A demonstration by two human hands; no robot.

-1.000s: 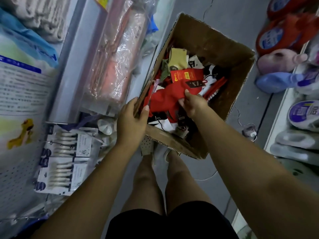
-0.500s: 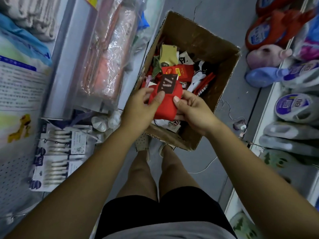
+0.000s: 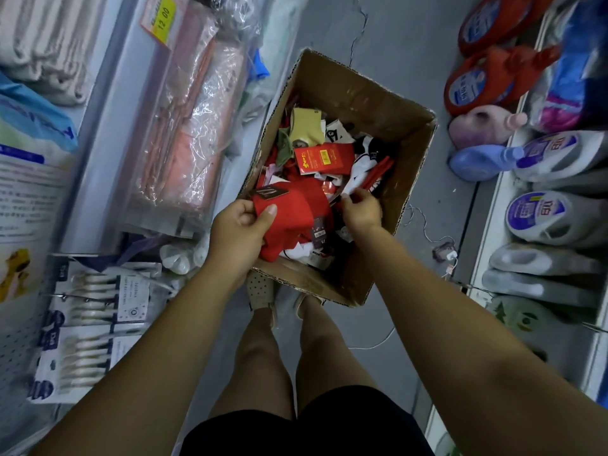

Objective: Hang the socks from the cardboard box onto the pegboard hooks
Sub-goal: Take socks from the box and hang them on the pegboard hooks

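Head: left hand grips socks, right hand maybe.

a cardboard box sits on the floor in front of the person's feet, filled with a pile of socks. the left hand grips a red pair of socks with a dark label, over the box's near left corner. the right hand reaches into the pile with its fingers curled; whether it holds anything is unclear. toothbrush packs hang on a pegboard at left.
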